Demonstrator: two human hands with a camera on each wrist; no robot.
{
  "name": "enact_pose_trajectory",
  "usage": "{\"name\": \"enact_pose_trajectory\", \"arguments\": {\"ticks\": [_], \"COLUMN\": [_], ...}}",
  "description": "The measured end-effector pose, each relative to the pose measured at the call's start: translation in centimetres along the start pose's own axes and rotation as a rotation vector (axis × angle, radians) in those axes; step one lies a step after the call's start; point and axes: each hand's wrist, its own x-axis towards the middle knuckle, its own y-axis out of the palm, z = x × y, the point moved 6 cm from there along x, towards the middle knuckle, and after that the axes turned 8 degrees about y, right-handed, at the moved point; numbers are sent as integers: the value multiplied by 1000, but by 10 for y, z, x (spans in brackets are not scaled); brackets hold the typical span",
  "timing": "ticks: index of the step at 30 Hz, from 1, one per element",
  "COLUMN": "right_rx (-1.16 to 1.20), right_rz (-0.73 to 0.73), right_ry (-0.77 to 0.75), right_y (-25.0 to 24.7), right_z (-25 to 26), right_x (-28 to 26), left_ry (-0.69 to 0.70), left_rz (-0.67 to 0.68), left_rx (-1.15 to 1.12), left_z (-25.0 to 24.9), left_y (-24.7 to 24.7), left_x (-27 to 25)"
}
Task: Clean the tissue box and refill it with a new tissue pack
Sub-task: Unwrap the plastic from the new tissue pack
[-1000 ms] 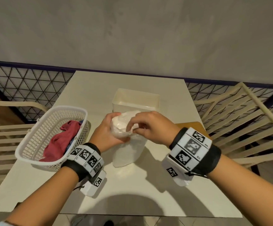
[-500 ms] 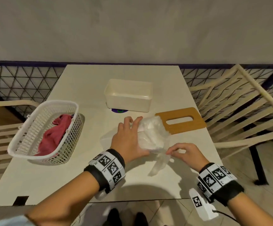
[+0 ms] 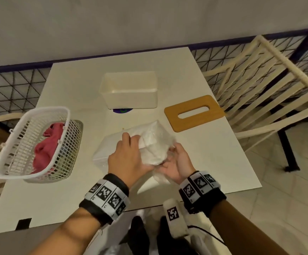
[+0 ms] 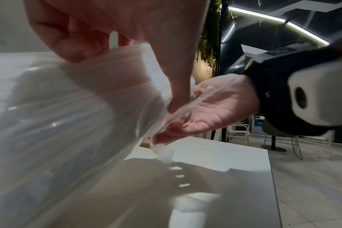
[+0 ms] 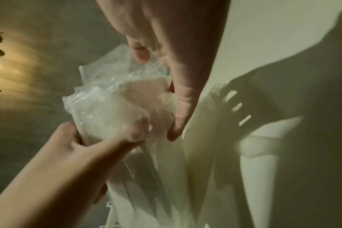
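Note:
The new tissue pack (image 3: 149, 144), white in clear plastic wrap, lies tilted on the table in front of me. My left hand (image 3: 131, 144) grips it from above, fingers over the top and thumb pressed into the wrap (image 4: 172, 106). My right hand (image 3: 173, 157) is palm up at the pack's near right end, with the loose torn wrap (image 5: 127, 74) pinched between thumb and fingers. The open white tissue box (image 3: 129, 92) stands behind the pack. Its wooden slotted lid (image 3: 193, 113) lies flat to the right.
A white basket (image 3: 37, 142) holding a red cloth (image 3: 46, 144) sits at the table's left. A purple and green disc (image 3: 122, 110) peeks from under the box. Cream slatted chairs (image 3: 269, 89) flank the white table (image 3: 223, 162), which ends close to my wrists.
The pack went from upright to lying tilted on the table. My right hand pulled away to the right with the wrap, then came back palm up to the pack's near end.

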Motion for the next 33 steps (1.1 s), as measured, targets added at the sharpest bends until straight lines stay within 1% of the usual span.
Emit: {"name": "enact_pose_trajectory", "arguments": {"ticks": [2, 4, 6, 8, 9, 10, 11, 12, 13, 14, 15, 16, 17, 19, 21, 26, 29, 31, 33], "right_rx": [5, -2, -32, -144, -250, -354, -445, -494, -534, -536, -530, -535, -511, -458, -426, -379, -304, -320, -354], "right_rz": [36, 77, 65, -33, -124, -217, -278, -280, -275, -254, -275, -283, -257, -200, -150, -157, -161, -159, -174], "right_ry": [23, 54, 109, 146, 134, 85, 61, 70, 76, 87, 102, 117, 124, 151, 158, 95, 152, 193, 228], "right_y": [9, 16, 16, 9, -6, -40, -68, -87, -94, -80, -60, -33, -22, -10, -2, 13, 15, 19, 24], "right_z": [-4, -9, -15, -17, -17, -15, -14, -10, -9, -8, -7, -3, -3, -5, -9, -13, -15, -17, -18], "right_x": [10, 20, 25, 34, 47, 86, 119, 138, 147, 133, 111, 76, 63, 47, 45, 46, 49, 51, 51], "left_ry": [-3, 28, 138, 251, 288, 312, 307, 289, 252, 204, 169, 149, 140, 146, 155, 118, 103, 118, 164], "left_rz": [14, 75, 140, 185, 196, 196, 189, 195, 216, 241, 259, 270, 269, 231, 191, 121, -1, -106, -166], "left_rx": [10, 78, 167, 219, 222, 213, 195, 183, 162, 136, 118, 110, 107, 99, 85, -45, -196, -322, -364], "left_z": [7, 12, 15, 25, 31, 38, 49, 56, 67, 78, 87, 93, 98, 104, 106, 112, 121, 128, 129], "left_y": [1, 7, 17, 27, 30, 32, 33, 35, 38, 40, 43, 44, 46, 45, 42, 29, 21, 19, 20], "left_x": [-6, -11, -13, -10, -7, -3, -1, 3, 5, 7, 9, 11, 13, 18, 19, 15, 9, 3, -3]}}
